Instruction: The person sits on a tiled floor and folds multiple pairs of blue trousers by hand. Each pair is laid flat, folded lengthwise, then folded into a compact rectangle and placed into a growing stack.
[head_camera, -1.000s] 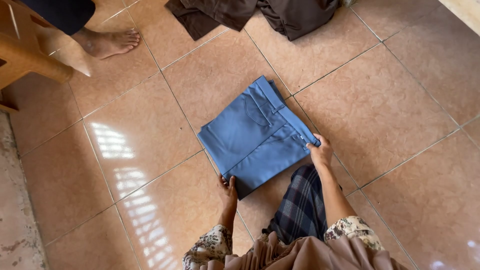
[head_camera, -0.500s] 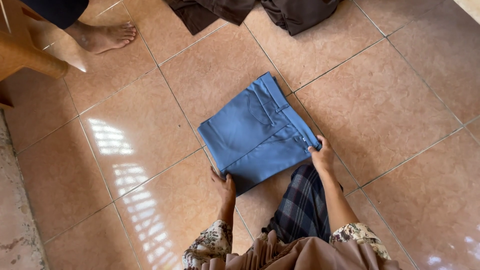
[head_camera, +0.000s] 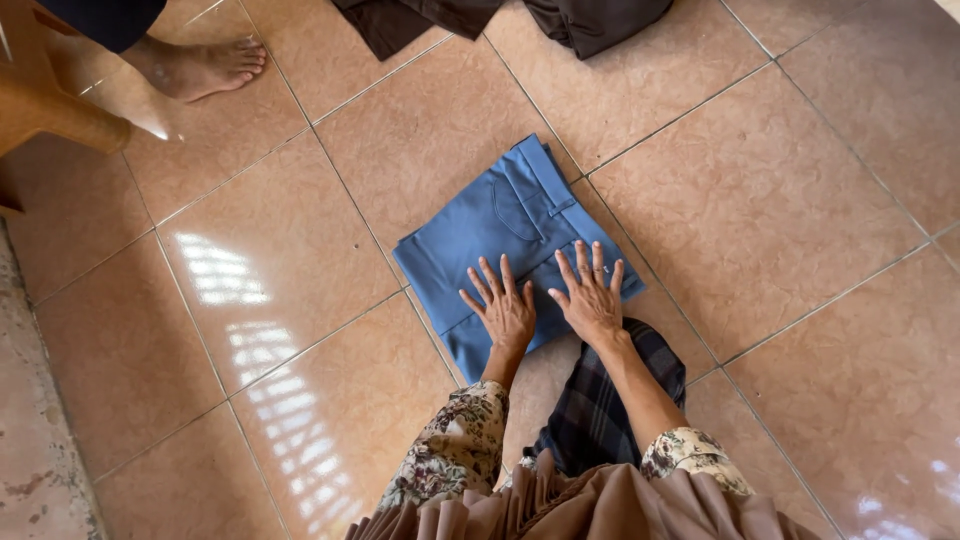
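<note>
Blue cotton trousers (head_camera: 510, 235), folded into a compact square, lie flat on the glossy terracotta floor tiles (head_camera: 780, 200). My left hand (head_camera: 503, 308) and right hand (head_camera: 590, 298) rest side by side on the near half of the trousers, palms down, fingers spread, gripping nothing; the flat pressure appears meant to smooth the fold. Beyond the trousers, dark brown garments (head_camera: 500, 15) lie heaped. Left of and beyond the trousers, another person's bare foot (head_camera: 200, 65) stands beside what is probably a wooden chair leg (head_camera: 60, 115); the view cuts it off.
</note>
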